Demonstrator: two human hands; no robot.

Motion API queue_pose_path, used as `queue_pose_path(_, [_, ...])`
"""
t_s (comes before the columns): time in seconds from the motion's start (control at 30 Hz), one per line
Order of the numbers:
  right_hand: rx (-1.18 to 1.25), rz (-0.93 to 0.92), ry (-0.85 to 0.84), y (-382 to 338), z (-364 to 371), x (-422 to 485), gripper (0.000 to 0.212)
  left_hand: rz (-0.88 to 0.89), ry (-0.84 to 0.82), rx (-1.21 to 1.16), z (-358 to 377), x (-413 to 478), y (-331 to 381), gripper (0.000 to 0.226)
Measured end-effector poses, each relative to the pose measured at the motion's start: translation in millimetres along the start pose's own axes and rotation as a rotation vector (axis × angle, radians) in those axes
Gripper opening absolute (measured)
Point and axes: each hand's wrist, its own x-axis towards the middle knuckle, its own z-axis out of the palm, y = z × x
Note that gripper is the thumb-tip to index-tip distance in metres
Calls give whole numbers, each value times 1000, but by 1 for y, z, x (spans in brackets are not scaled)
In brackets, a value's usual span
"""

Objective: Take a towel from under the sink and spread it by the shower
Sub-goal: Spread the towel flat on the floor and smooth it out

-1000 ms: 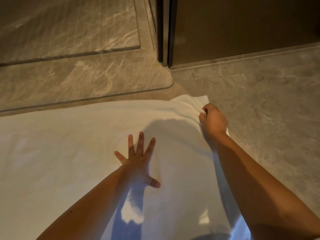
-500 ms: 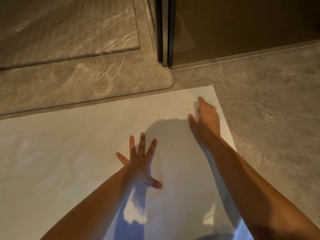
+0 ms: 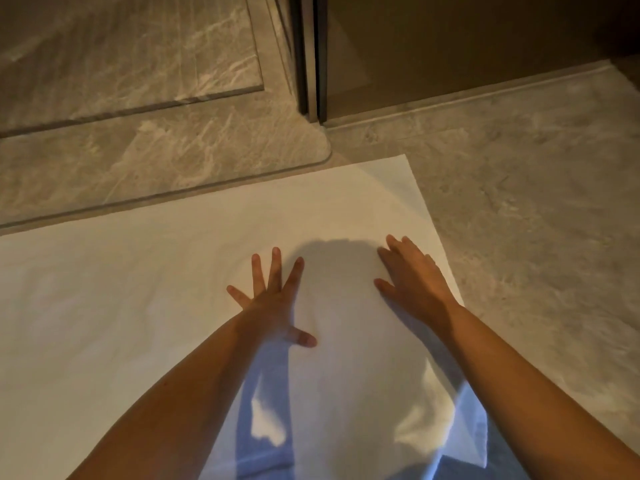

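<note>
A large white towel (image 3: 138, 306) lies flat on the marble floor, its far edge running along the raised shower threshold (image 3: 166, 181). Its far right corner is laid out square. My left hand (image 3: 273, 299) rests palm down on the towel's middle with fingers spread wide. My right hand (image 3: 412, 282) lies flat on the towel close to its right edge, fingers together and extended. Neither hand grips any cloth. My forearms hide part of the towel's near side.
The glass shower door frame (image 3: 310, 57) stands upright at the back centre, with a dark glass panel (image 3: 467, 39) to its right. Grey marble floor (image 3: 536, 220) extends right of the towel. The sunken shower floor (image 3: 121, 53) lies beyond the threshold at back left.
My right hand let go of the bunched far right corner, which now lies flat, and slid back toward me along the right edge. My left hand stayed pressed in place.
</note>
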Motion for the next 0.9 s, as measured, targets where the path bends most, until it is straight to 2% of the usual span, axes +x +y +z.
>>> queue_pose_path(0.17, [-43, -21, 21, 13, 1, -75, 51, 34, 58, -21, 1, -6, 9, 129])
queue_pose_path(0.27, [-53, 12, 34, 23, -6, -114, 40, 64, 183, -29, 12, -19, 25, 98])
queue_pose_path(0.33, [-19, 38, 46, 27, -8, -137, 39, 167, 303, 11, 25, -33, 41, 70])
queue_pose_path(0.43, [48, 83, 83, 30, -10, -166, 40, 367, 434, -213, 49, -60, 74, 44])
queue_pose_path(0.5, [87, 117, 93, 31, -10, -182, 42, 414, 418, -416, 61, -77, 101, 36])
queue_pose_path(0.6, [154, 164, 68, 34, -6, -201, 49, 426, 240, -609, 82, -96, 136, 37])
queue_pose_path(0.73, [220, 286, 40, 37, 8, -223, 50, 477, 123, -596, 109, -108, 159, 40])
queue_pose_path(0.9, [436, 517, 227, 28, 32, -232, 52, 372, 127, -701, 120, -108, 152, 30])
